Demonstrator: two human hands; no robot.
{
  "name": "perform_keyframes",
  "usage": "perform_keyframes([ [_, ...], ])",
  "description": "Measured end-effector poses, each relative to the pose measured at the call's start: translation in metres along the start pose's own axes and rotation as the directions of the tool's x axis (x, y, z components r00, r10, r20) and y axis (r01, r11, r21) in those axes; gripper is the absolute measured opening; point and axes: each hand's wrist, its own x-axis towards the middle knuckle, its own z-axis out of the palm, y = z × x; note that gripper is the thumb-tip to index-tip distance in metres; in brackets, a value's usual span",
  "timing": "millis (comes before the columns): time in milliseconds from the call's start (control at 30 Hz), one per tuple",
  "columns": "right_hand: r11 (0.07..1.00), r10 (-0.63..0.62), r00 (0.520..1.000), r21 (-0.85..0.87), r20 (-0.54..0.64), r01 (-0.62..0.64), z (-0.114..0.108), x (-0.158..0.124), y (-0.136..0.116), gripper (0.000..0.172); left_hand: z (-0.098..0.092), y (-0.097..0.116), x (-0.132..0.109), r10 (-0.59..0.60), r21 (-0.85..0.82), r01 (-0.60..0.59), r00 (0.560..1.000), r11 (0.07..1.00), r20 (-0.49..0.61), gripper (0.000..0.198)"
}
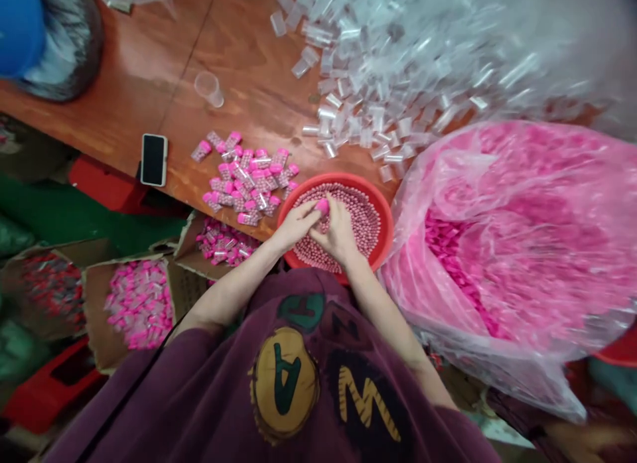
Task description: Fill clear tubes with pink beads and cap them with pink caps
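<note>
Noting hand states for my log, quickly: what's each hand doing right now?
Left hand: closed on a pink cap.
Right hand: closed on the same cap, apparently.

A plum short-sleeved T-shirt (199, 390) is worn, printed with a yellow oval patch (283, 382) bearing a green letter A and a yellow W (368, 403) on black.

Reddish wooden tabletop (124, 71), red plastic stool (99, 181), perhaps green sacking (64, 214) below
</note>
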Motion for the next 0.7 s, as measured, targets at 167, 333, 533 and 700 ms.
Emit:
perform_keyframes([
  [167,0.990,-0.042,0.999,-0.133,0.017,0.043,-0.008,0.014,0.002,0.070,0.004,-0.005,0.013,0.044,0.068,-0.042,0.999,0.997,-0.022,0.030],
  [333,0.992,-0.083,0.996,-0.089,0.025,0.085,0.003,0.016,0.005,0.048,0.007,-0.009,0.006,-0.057,0.011,0.058,0.992,0.998,-0.110,0.030],
  [533,0.995,-0.099,0.994,0.012,0.043,0.099,0.026,0.055,-0.018,0.055,-0.024,0.012,0.021,-0.082,0.005,0.085,0.970,0.996,-0.229,0.034],
  [700,0.991,-0.105,0.994,0.083,0.035,0.101,0.028,0.090,-0.045,0.080,-0.076,0.044,0.034,0.100,0.294,0.009,0.931,0.956,-0.352,0.023],
])
